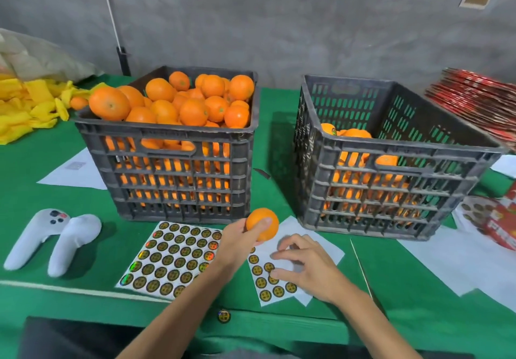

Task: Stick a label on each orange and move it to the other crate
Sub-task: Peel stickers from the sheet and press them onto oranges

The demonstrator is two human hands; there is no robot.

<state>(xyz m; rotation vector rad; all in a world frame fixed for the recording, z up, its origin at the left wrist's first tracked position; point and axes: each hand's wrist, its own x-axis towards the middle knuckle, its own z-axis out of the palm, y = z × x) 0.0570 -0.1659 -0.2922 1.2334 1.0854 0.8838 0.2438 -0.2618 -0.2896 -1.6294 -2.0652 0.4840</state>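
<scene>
— What's the person doing with that orange [262,224]?

— The left hand [240,240] has its fingers and thumb wrapped round it, holding it up just in front of the full crate [167,146], over the gap between the 2 sticker sheets. I'd say it's kept there so the peel faces the other hand.

— And the right hand [304,265]?

— Down on the partly used label sheet [275,280], fingers bent, tips pressing at the backing paper. It looks like it's picking at a label, but I can't tell whether one is pinched yet; the fingertips hide that spot.

— So no label on the fruit?

— None on the side I can see. The full label sheet [173,258] lies untouched just left of the wrist, probably in reserve.

— Where does the orange go afterwards?

— Into the right crate [391,163], which is only part filled; 1 orange in it shows a dark round label. The crates stand side by side on the green table [42,191], so it's a short pass across.

— Those white things?

— 2 white handheld controllers [53,240], parked at the left, well clear of the work. 1 stray label [224,315] is stuck on the table's front edge.
</scene>
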